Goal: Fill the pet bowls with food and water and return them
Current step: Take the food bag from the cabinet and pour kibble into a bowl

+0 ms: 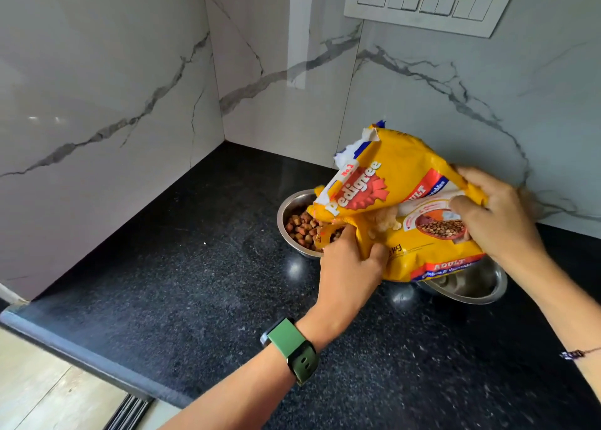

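A yellow dog-food bag (400,182) is tilted over a steel bowl (289,207) on the black counter, its torn mouth down at the bowl. Brown kibble (300,229) lies inside that bowl. My left hand (349,267) grips the bag's lower edge near the mouth. My right hand (497,218) grips the bag's far end, fingers curled into the plastic. A second steel bowl (471,288) sits to the right, mostly hidden under the bag; its visible part shows no kibble.
The black speckled counter (195,283) runs into a corner of white marble walls (97,88). A switch panel with a socket (432,0) is on the back wall. The counter's front edge (81,358) drops to a tiled floor at lower left.
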{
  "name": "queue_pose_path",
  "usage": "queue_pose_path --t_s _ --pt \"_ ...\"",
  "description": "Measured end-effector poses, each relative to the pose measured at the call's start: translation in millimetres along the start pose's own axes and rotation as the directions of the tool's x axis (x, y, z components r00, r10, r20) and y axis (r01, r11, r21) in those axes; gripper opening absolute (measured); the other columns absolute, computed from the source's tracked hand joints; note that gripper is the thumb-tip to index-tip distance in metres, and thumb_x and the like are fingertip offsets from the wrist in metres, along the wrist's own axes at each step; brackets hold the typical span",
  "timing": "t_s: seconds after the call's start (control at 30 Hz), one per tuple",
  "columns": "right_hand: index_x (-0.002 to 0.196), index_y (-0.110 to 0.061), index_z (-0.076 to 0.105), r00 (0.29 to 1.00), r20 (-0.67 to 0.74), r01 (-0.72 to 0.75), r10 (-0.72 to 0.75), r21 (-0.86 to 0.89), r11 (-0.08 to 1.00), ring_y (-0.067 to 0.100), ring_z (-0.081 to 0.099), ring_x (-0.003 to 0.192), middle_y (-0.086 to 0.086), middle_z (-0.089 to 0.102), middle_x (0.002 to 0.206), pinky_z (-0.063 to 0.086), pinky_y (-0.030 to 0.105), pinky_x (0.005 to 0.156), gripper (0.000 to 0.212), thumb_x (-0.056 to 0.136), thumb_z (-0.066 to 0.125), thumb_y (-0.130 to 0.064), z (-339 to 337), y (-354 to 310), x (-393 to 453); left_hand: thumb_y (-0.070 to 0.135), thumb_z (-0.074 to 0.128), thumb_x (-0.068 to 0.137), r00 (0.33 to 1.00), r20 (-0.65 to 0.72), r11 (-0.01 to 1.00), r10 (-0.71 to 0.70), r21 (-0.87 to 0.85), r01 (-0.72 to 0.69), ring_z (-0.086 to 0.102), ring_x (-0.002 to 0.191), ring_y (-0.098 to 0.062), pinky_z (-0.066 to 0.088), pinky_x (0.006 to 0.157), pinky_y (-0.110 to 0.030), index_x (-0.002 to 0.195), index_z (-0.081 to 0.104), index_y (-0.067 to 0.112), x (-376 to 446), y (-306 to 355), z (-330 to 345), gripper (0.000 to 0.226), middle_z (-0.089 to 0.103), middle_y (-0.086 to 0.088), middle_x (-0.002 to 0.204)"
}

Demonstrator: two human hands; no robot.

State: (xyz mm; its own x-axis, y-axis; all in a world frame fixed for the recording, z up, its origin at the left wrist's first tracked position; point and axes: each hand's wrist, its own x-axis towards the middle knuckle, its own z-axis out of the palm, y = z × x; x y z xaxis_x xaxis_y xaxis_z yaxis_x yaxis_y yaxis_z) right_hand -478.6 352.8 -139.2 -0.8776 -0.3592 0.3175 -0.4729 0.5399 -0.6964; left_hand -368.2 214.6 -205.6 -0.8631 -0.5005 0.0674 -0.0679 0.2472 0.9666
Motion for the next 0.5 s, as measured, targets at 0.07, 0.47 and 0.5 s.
queue_pose_path --t_s 0.07,0.47,0.5 --pt "0.119 -0.024 0.060 1.000 -0.003 0.000 0.000 -0.010 1.000 0.023 0.067 0.074 0.003 0.067 0.092 0.054 0.032 0.063 0.037 0.089 0.052 -0.004 1.5 1.1 -2.0 0.037 0.048 0.071 1.000 -0.003 1.000 0.007 0.009 -0.007 0.068 0.070 -0.035 0.056 0.065 -0.049 0.087 0.051 0.016 -1.5 -1.8 0.0 0.027 0.069 -0.014 0.084" --pt "0.119 -0.024 0.058 0.987 -0.130 -0.067 0.093 0.192 0.979 0.020 0.065 0.095 0.000 0.068 0.105 0.054 0.037 0.080 0.037 0.082 0.058 -0.025 27.5 36.0 -21.2 0.040 0.045 0.075 0.979 -0.035 0.960 0.201 0.205 -0.190 0.062 0.076 -0.021 0.048 0.068 -0.032 0.098 0.055 0.014 7.3 -11.6 -14.1 0.036 0.067 -0.003 0.082" --pt "0.122 -0.020 0.057 0.987 -0.121 -0.080 0.107 0.206 0.975 0.019 0.065 0.095 0.003 0.068 0.107 0.054 0.034 0.079 0.038 0.085 0.059 -0.025 32.2 39.8 -21.5 0.040 0.045 0.075 0.980 -0.035 0.960 0.198 0.210 -0.187 0.061 0.076 -0.020 0.047 0.067 -0.031 0.098 0.055 0.015 7.8 -14.1 -15.3 0.036 0.066 -0.001 0.081"
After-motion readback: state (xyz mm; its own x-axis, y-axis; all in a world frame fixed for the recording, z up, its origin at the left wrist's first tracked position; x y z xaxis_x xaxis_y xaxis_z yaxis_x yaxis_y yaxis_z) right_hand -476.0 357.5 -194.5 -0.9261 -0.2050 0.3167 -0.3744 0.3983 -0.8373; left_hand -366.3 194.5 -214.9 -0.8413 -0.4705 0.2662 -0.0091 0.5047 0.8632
